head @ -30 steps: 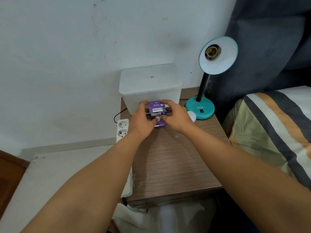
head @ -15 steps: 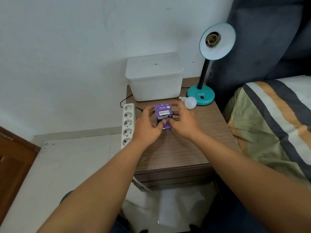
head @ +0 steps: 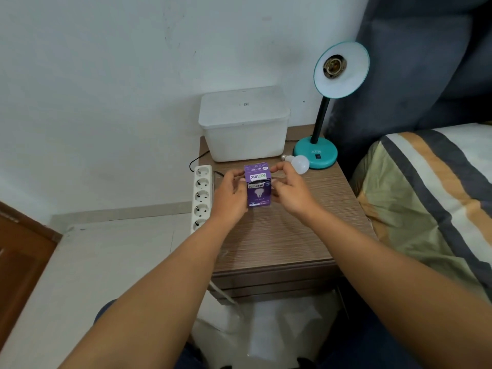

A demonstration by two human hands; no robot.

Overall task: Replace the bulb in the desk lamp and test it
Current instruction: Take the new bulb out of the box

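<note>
A small purple bulb box (head: 258,185) is held upright above the wooden bedside table (head: 279,241). My left hand (head: 229,195) grips its left side and my right hand (head: 291,193) its right side, fingers at the top flap. The box looks closed. A teal desk lamp (head: 318,153) stands at the table's back right, its shade (head: 346,75) tilted toward me with an empty socket (head: 332,66). A loose white bulb (head: 298,163) lies on the table beside the lamp base.
A white lidded plastic bin (head: 243,123) stands at the back of the table against the wall. A white power strip (head: 201,195) lies along the table's left edge. A bed with striped bedding (head: 426,193) is on the right.
Both hands have drawn the purple box back from the bin toward me. The camera has pulled back and tilted down, so more floor and the whole power strip show.
</note>
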